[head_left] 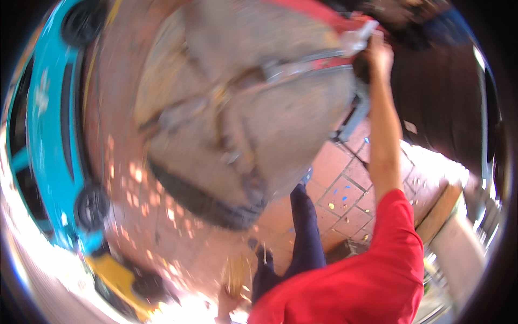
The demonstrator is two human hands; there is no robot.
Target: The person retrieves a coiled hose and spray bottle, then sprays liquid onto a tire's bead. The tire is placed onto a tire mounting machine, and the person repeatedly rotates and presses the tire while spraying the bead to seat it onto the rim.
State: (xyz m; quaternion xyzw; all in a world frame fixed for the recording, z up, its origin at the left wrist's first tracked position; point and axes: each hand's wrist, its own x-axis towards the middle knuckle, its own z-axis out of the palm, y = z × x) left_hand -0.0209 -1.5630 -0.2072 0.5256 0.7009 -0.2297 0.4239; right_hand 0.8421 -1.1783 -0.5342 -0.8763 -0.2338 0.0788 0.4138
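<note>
Reddish paving [330, 163] underfoot; left grip [229, 300] holds a blurred, straw-yellow bundle [235, 274]; right grip [381, 54] at whitish object [356, 41], closure unclear.

The right-hand grip [382, 54] is at a blurred, pale white piece [356, 41] by the far-right edge of a broad grey-brown rounded slab [297, 119]. The left-hand grip [230, 298] holds a straw-yellow, stringy bundle [236, 274]. Leftward stands a turquoise black-wheeled vehicle [46, 108].

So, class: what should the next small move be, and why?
Perhaps draw the right hand back toward the left hand: the right arm is stretched far out, its hand at a blurred pale thing, while the left is low in the picture, at a blurred yellowish thing.
</note>
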